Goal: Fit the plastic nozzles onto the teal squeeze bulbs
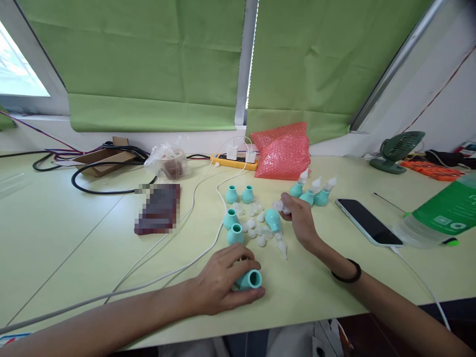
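Note:
Near the table's front edge my left hand (226, 282) is wrapped round a teal bulb (254, 279), its open mouth facing right. My right hand (297, 215) pinches a small clear plastic piece (278, 206) above the table. Between the hands lies a teal bulb with a clear tip (272, 219), on its side. Several open teal bulbs (235, 234) stand left of a scatter of small white and clear parts (261, 241). Three teal bulbs with clear pointed tips (322, 197) stand just behind my right hand.
White cables (193, 258) cross the table on the left. A phone (368, 221) and large bottle (439, 213) are at the right, a green fan (396, 148) behind. Farther back are a red bubble-wrap bag (282, 153), an orange power strip (238, 162) and bagged tape (173, 163).

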`<move>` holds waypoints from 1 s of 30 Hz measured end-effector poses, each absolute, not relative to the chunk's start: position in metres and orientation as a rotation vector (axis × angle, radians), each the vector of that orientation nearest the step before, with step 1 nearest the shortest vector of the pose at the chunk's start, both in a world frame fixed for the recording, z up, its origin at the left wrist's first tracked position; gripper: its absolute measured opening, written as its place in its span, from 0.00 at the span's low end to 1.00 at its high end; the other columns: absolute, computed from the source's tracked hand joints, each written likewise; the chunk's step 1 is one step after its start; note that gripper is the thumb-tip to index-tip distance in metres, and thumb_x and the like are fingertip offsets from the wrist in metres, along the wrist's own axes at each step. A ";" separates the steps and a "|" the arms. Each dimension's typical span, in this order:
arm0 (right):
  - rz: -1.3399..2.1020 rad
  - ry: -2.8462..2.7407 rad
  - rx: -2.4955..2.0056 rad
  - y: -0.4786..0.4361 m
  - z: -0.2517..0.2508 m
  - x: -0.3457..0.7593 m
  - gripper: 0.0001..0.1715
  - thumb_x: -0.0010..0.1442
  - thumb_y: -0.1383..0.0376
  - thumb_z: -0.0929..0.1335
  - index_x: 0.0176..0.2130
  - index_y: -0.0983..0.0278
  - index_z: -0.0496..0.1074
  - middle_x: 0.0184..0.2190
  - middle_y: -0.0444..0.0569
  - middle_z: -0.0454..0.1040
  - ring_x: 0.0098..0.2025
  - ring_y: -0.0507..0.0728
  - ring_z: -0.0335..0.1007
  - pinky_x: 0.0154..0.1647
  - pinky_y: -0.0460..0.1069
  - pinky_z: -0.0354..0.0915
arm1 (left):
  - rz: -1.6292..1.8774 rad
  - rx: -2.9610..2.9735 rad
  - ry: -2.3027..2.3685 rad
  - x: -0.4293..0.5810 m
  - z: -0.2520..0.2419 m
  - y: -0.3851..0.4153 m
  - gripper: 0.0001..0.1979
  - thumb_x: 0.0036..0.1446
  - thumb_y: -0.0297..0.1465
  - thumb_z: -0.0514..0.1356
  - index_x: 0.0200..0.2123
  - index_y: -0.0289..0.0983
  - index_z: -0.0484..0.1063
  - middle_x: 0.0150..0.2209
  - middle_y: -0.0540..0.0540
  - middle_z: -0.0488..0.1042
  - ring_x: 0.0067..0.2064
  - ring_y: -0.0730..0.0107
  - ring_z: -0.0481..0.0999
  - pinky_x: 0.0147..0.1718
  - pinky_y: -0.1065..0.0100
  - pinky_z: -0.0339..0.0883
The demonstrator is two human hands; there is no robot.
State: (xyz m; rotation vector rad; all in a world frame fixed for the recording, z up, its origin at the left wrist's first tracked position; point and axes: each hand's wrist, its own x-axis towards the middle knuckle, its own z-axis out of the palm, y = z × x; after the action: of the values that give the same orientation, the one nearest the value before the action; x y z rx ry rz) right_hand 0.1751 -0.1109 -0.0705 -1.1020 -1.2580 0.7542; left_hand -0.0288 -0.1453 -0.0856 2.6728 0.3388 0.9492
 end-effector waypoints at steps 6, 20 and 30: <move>0.352 -1.610 -1.341 -0.105 -0.078 0.175 0.14 0.50 0.55 0.64 0.27 0.64 0.64 0.19 0.40 0.59 0.20 0.48 0.53 0.21 0.44 0.52 | 0.924 2.577 0.512 -0.029 -0.090 -0.142 0.15 0.52 0.36 0.54 0.41 0.34 0.67 0.32 0.45 0.60 0.32 0.71 0.63 0.31 0.69 0.63; -0.071 -1.889 -1.157 -0.114 -0.079 0.168 0.07 0.48 0.64 0.66 0.31 0.65 0.65 0.24 0.46 0.67 0.25 0.50 0.59 0.26 0.45 0.58 | 0.948 2.253 0.748 -0.024 -0.097 -0.142 0.12 0.48 0.32 0.58 0.32 0.37 0.55 0.32 0.48 0.62 0.34 0.71 0.64 0.33 0.68 0.63; 0.583 -2.371 -0.835 -0.147 -0.063 0.157 0.16 0.45 0.57 0.68 0.31 0.66 0.68 0.17 0.40 0.64 0.20 0.46 0.59 0.25 0.43 0.58 | 1.031 2.211 0.700 -0.024 -0.100 -0.140 0.13 0.47 0.33 0.59 0.29 0.37 0.54 0.32 0.49 0.60 0.33 0.72 0.63 0.31 0.69 0.62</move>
State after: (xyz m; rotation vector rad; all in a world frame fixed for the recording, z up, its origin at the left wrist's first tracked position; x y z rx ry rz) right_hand 0.1567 -0.1474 -0.0630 -0.8353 -2.3713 0.5832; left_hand -0.0242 -0.1396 -0.0998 2.2112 0.6997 1.0313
